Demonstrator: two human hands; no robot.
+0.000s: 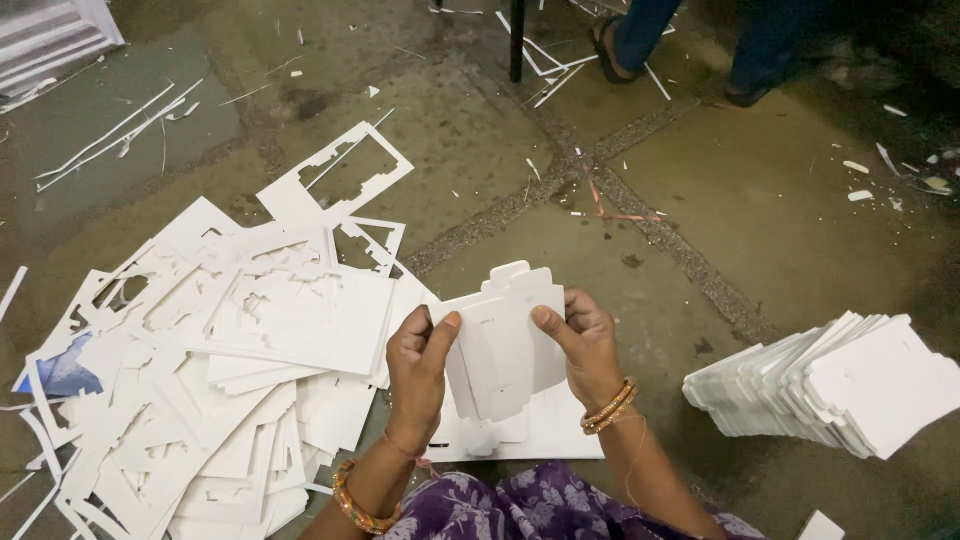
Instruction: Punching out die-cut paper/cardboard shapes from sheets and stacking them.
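At the far left of the floor (760, 200) lies a wide heap of white offcut sheets (200, 380), each with shapes punched out of it; thin white strips (110, 135) are scattered behind the heap. One frame-like offcut (335, 175) rests apart at the heap's upper edge.

Your left hand (418, 365) grips the left edge of a small stack of white die-cut cards (505, 345), thumb on the front face and fingers closed behind. Your right hand (585, 345) grips the right edge in the same way, thumb pressed on the front. So both hands are closed in a pinch on the cards, which you hold upright above your lap, over a flat white sheet (540, 430) lying on the floor.

To the right, well apart from your hands, a long fanned pile of finished cards (830, 385) leans on the floor. Behind, another person's feet (680, 50) stand near a dark post.

I see no box, tray or other container in view; everything lies loose on the floor.

What could go wrong, in my judgement: the cards in your hands are not evenly aligned, so a loose pinch may let some slip out and mix with the offcuts. The fanned pile leans and could slide over if bumped. The floor looks dirty, which may stain white card.
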